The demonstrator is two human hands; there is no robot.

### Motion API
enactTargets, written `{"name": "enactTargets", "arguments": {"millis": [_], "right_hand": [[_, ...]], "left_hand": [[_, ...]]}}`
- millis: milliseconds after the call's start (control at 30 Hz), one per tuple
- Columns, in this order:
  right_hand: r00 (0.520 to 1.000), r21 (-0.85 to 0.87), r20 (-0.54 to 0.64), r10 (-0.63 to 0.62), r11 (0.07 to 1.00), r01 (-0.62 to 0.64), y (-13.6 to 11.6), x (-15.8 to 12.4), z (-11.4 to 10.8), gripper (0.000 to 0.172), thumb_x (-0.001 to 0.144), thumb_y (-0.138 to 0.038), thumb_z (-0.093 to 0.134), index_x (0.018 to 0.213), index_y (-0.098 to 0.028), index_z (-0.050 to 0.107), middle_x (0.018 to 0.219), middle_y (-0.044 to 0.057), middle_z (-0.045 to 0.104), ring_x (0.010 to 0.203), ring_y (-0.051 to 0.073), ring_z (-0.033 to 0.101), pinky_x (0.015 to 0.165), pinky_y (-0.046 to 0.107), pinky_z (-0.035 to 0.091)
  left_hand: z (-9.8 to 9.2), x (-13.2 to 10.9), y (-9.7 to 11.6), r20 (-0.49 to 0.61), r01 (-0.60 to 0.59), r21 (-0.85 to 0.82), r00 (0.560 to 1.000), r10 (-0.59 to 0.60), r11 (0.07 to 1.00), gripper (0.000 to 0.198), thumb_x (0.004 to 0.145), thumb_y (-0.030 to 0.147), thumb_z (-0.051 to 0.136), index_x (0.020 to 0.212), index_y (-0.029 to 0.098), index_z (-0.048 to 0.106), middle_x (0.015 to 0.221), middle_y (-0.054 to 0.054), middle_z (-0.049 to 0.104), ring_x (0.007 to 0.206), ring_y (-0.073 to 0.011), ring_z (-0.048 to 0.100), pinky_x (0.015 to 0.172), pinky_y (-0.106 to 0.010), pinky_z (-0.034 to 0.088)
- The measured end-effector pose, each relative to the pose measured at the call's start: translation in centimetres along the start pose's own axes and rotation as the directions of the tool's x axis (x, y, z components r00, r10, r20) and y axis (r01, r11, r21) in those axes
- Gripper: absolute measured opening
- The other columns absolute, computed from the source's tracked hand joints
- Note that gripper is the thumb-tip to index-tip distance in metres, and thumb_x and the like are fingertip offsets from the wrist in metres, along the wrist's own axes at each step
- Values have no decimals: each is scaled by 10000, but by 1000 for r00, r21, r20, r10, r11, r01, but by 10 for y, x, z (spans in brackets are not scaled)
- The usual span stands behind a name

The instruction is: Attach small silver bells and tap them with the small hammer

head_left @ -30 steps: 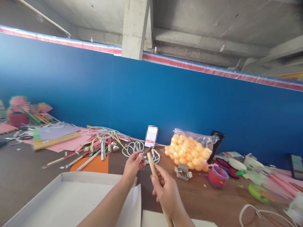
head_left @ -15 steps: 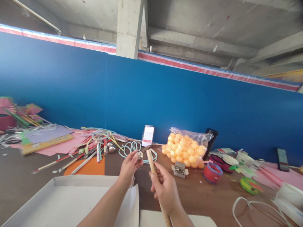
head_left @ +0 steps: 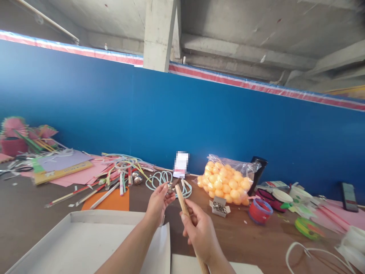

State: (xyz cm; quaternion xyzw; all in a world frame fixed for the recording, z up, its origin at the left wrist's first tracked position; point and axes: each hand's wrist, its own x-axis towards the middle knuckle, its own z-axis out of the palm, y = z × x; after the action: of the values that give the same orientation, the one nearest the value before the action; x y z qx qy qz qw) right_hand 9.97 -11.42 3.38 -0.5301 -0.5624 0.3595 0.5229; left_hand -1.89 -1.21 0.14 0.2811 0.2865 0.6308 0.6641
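Note:
My left hand [head_left: 157,203] pinches a small shiny silver ball [head_left: 170,188] between thumb and fingers. The fingers hide part of the ball. Wrapped around a pale wooden stick [head_left: 181,198] is my right hand [head_left: 199,224], with the stick's upper end pointing up toward the ball. A small gap shows between stick tip and ball. The stick's lower end runs down under the right wrist. Behind both hands lies a coiled pale blue cord [head_left: 158,179]. More silver balls [head_left: 138,178] rest to the left of it.
A white box lid [head_left: 85,217] lies at front left. To the right are a bag of orange balls [head_left: 225,179], a small box of metal pieces [head_left: 219,207], and a red-blue tape roll [head_left: 260,211]. Sticks and papers [head_left: 76,160] cover the left. A blue partition [head_left: 182,110] stands behind.
The view has turned slightly left, so the table things sit a little further right. Both hands keep their holds, and the stick's tip is slightly closer to the silver ball.

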Motion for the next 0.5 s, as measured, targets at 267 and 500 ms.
{"name": "enactTargets", "arguments": {"millis": [267,500], "right_hand": [[999,31,-54,-2,1000,4,2,1,2,501,742,-395,566,1190,-177,509,756,40,619,425,93,505,275,164,381],[999,5,-52,-14,1000,14,1,1,3,457,756,-363,557,1168,-167,530,723,31,622,427,91,503,287,163,386]], "left_hand": [[0,0,-1,4,-3,39,1000,3,999,209,769,257,602,934,141,550,732,-44,611,614,-107,620,591,-222,523],[0,1,-1,-35,3,61,999,-1,998,197,767,270,604,899,140,538,703,-31,591,601,-99,611,593,-219,522]]}}
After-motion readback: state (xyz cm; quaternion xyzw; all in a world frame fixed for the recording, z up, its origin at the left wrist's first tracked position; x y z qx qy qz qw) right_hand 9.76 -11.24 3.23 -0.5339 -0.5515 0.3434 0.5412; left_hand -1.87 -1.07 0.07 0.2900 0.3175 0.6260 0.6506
